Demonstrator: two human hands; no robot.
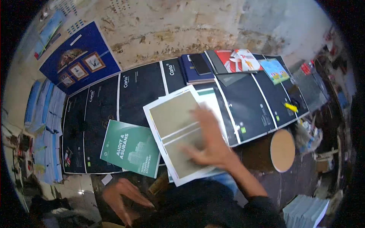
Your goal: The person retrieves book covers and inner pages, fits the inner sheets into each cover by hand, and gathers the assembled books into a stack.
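Observation:
My right hand (211, 142) is spread over a white-bordered printed sheet (176, 110) with two olive-beige panels; motion blurs the fingers. I cannot tell whether the palm presses on it. The sheet lies tilted across another white and green sheet (216, 108), whose edge shows behind it. To its left is a green book cover (131, 148) reading "Audit & Asurans". Below that cover, off the table's front edge, my left hand (123, 197) hangs with thumb and fingers apart, slightly blurred. Nothing shows in it. A small white paper piece (107, 179) is near it.
Black "Carta" printed sheets (142, 85) cover the table. Along the back lie a phone (200, 64) on dark blue books, red and white booklets (237, 60) and a colourful booklet (274, 71). A yellow cutter (291, 107) lies right. Paper stacks (45, 129) stand left; a round stool (282, 151) is in front.

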